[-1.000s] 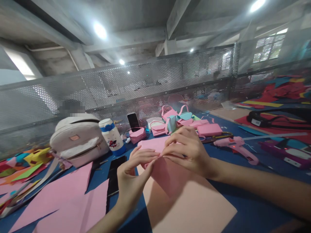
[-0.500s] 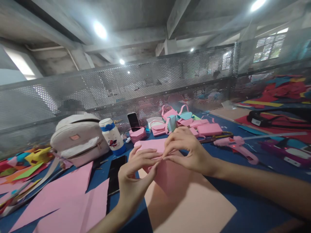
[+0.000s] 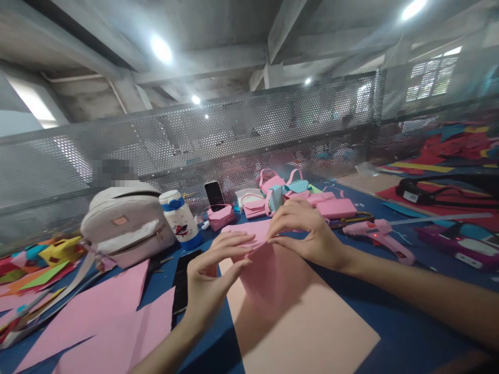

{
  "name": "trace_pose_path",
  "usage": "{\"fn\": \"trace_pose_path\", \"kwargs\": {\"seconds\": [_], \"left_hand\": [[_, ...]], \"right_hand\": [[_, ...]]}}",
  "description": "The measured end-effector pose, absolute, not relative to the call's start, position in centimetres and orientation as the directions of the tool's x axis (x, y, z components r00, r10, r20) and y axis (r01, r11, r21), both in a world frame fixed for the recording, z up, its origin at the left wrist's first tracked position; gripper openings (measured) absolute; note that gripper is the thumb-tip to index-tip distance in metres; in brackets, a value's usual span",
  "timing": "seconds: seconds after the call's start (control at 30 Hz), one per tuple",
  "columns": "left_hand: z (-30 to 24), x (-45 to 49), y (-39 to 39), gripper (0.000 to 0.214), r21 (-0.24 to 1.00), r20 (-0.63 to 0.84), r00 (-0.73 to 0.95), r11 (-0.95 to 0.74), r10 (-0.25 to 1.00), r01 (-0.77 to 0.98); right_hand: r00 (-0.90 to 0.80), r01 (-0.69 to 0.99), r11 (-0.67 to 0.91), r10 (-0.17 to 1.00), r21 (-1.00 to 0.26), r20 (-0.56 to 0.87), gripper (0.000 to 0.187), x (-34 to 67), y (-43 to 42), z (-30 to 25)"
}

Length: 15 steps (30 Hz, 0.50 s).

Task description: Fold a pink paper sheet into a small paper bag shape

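Observation:
A folded piece of pink paper (image 3: 259,275) stands upright over a peach sheet (image 3: 312,332). My left hand (image 3: 216,272) grips its left side, thumb in front and fingers behind the top edge. With thumb and fingertips together, my right hand (image 3: 302,231) pinches the paper's upper right edge. The fold's far side is partly hidden behind my fingers. Beyond my hands sit several small pink paper bags (image 3: 255,206) and a light-blue paper bag (image 3: 275,196).
A pink glue gun (image 3: 380,236) with a lit red light lies at the right, near scissors (image 3: 351,219). On the left are large pink sheets (image 3: 97,306), a dark phone (image 3: 183,283), a bottle (image 3: 179,221) and a white backpack (image 3: 128,223). A metal mesh partition (image 3: 234,130) runs behind.
My left hand has shifted slightly left and its thumb has come away from my right fingertips. My right hand has moved a little right along the paper's edge.

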<state>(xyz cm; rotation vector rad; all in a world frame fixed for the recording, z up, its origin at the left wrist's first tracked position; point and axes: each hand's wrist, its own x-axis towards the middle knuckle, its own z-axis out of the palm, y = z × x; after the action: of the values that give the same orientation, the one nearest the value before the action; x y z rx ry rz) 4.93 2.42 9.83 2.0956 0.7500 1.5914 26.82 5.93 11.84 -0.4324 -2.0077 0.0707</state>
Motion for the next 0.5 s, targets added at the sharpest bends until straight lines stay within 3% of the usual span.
{"fn": "trace_pose_path", "kwargs": {"seconds": [0.17, 0.5], "left_hand": [[9.9, 4.1, 3.7, 0.013, 0.664, 0.697, 0.319, -0.746, 0.642, 0.051], [9.6, 3.7, 4.0, 0.016, 0.673, 0.676, 0.369, -0.738, 0.638, 0.041]], "right_hand": [[-0.425, 0.224, 0.942, 0.327, -0.252, 0.844, 0.006, 26.8, 5.9, 11.9], [-0.419, 0.146, 0.956, 0.294, -0.256, 0.859, 0.009, 26.5, 6.0, 11.6]]}}
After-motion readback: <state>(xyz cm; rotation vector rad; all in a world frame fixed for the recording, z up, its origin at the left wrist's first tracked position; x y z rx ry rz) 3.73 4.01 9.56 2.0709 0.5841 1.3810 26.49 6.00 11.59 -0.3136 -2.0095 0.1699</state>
